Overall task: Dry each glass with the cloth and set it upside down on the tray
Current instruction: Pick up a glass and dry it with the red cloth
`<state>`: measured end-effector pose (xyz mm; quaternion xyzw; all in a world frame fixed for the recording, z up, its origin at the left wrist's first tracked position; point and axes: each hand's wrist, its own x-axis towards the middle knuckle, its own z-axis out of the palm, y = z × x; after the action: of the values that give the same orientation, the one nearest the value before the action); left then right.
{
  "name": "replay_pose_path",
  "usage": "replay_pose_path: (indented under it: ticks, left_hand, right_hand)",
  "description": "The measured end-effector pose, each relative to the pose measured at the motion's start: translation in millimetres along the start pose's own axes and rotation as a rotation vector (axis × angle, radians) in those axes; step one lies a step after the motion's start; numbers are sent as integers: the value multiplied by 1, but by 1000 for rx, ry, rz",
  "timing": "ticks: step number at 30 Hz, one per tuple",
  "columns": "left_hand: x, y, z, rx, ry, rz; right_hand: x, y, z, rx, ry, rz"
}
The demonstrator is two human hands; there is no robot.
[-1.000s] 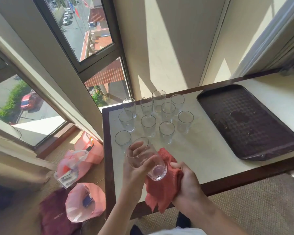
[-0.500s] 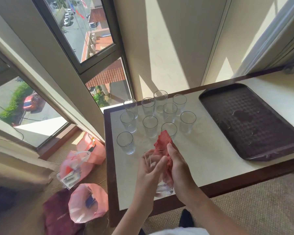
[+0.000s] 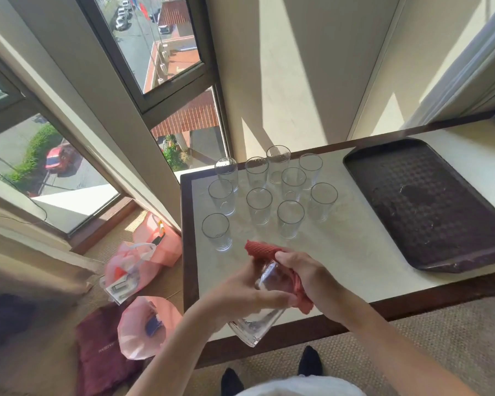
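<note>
Glass (image 3: 255, 327) clear, tilted | left hand (image 3: 240, 295) grips it | right hand (image 3: 309, 277) clutches red cloth (image 3: 262, 250)

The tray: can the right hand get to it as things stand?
Probably yes: open tabletop lies between the right hand and the tray, though that hand grips the cloth at the glass.

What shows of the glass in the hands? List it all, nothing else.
The held glass is clear, tapered, tilted steeply over the table at its near edge. The left hand grips its side; the right hand presses a red cloth against its far end. Its near end juts out below the hands. Which end is the rim is unclear.
</note>
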<state>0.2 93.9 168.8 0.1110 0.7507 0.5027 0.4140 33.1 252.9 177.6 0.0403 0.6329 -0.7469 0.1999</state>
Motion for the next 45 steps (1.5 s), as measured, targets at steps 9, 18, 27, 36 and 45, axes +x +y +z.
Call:
replay_pose_path:
  ticks: [9, 18, 27, 36, 45]
  left_hand:
    - [-12, -5, 5, 341, 126, -2]
    - [-16, -34, 7, 225, 316, 105]
    - [-27, -97, -24, -167, 531, 23]
    - [-17, -126, -27, -412, 576, -10]
    - [26, -88, 16, -415, 350, 97]
  right_hand:
    - [0, 20, 25, -161, 195, -2]
    - [33, 45, 28, 237, 368, 419]
    - [35, 108, 20, -865, 522, 31]
    - [45, 159, 10, -1156, 218, 229]
    - [-5, 119, 1, -60, 367, 202]
